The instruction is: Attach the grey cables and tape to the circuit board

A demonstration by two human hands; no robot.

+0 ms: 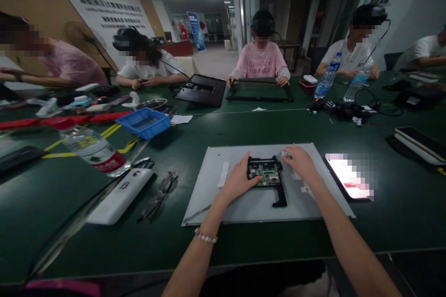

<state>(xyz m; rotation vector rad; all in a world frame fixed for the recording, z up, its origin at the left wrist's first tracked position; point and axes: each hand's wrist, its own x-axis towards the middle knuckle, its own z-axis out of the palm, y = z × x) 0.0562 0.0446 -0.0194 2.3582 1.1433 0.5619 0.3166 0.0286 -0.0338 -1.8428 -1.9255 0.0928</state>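
A green circuit board (266, 177) sits in a black plastic frame (280, 195) with a bracket-like arm reaching toward me. Both rest over a flat pale panel (240, 211). My left hand (240, 180) grips the board's left side, thumb on top and fingers along the frame's edge. At the frame's far right corner, the fingers of my right hand (298, 161) are pinched together. Something small and pale shows at those fingertips, too small to name. A white strip (223, 174) lies on the panel left of the board.
On the left are eyeglasses (158, 196), a white power bank (120, 197), a tilted water bottle (94, 151) and a blue tray (144, 123). A lit phone (348, 177) lies right of the panel. Across the table, a person in pink (262, 60) holds a black frame (259, 90).
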